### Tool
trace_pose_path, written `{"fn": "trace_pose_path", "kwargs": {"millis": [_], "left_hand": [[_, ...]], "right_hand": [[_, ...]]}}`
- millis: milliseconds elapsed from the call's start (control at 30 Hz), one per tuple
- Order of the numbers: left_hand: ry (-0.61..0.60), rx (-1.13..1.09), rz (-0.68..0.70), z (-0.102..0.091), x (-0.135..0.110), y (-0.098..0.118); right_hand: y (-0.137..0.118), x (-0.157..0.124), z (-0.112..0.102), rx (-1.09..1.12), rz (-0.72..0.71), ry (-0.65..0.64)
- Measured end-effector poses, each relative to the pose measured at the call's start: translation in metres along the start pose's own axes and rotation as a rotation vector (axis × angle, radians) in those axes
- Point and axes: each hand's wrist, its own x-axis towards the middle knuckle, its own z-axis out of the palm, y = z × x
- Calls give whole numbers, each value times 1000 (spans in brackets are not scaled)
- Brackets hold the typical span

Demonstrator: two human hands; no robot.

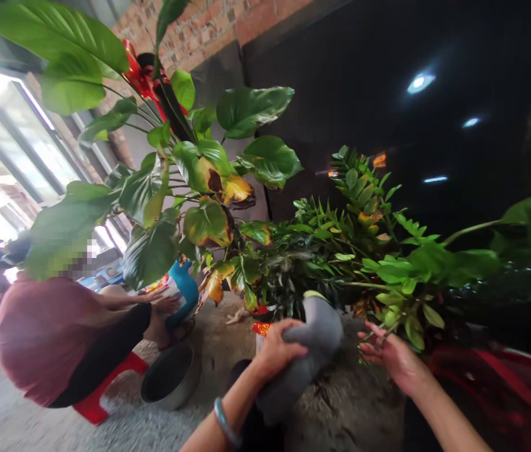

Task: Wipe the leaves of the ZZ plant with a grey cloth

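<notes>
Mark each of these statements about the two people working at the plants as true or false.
1. The left hand grips the grey cloth-like bundle. True.
2. The right hand holds scissors. False: it is open, with its fingers at the green leafy stems and no tool in it.
3. The round metal bowl stands on the floor beside the low red stool. True.
4. The other person's hands rest on a yellow pot. False: they rest on the blue and white pot.
5. The greenish bangle sits on the right wrist. False: it is on the left wrist.
</notes>
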Motion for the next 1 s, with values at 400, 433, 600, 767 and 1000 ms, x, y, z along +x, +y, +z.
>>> {"fn": "trace_pose_path", "kwargs": {"millis": [400, 433, 600, 767, 1000], "left_hand": [[591, -280, 123, -54, 0, 47], [570, -246, 52, -48, -3, 36], [412, -237, -101, -34, -30, -6], [660, -275, 140, -65, -10, 37], [462, -285, -86, -42, 6, 1]], "right_hand": [[-4, -7, 10, -12, -7, 26], [-4, -7, 10, -14, -9, 31], [-4, -7, 6, -39, -9, 25], [-5, -8, 10, -30, -19, 37], [-3, -10, 19, -3, -10, 36]]}}
